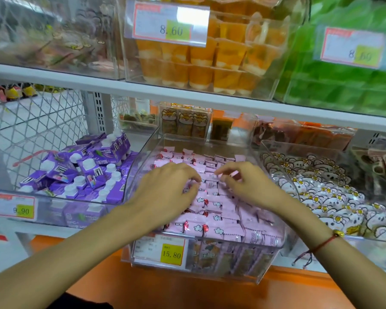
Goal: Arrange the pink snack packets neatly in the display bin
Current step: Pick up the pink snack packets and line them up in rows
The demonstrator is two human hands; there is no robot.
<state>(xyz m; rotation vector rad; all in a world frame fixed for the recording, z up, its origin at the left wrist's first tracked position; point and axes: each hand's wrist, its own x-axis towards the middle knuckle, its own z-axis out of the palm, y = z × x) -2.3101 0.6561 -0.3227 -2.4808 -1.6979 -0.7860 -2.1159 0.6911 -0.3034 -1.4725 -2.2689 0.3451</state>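
Observation:
A clear acrylic display bin (210,259) sits in the middle of the shelf, filled with several pink snack packets (212,217) lying in rows. My left hand (167,190) rests palm-down on the left part of the packets, fingers curled with their tips on the pile. My right hand (243,184) hovers over the right part, its thumb and forefinger pinching a pink packet (233,174) near the middle. A yellow 15.80 price tag (171,254) is stuck on the bin's front wall.
To the left stands a clear bin of purple drink cartons (85,172). On the right is a bin of white cartoon-faced packets (321,190). A white shelf (143,90) above carries bins of orange jelly cups (210,63) and green packs (348,85). Small snack boxes (185,123) stand behind.

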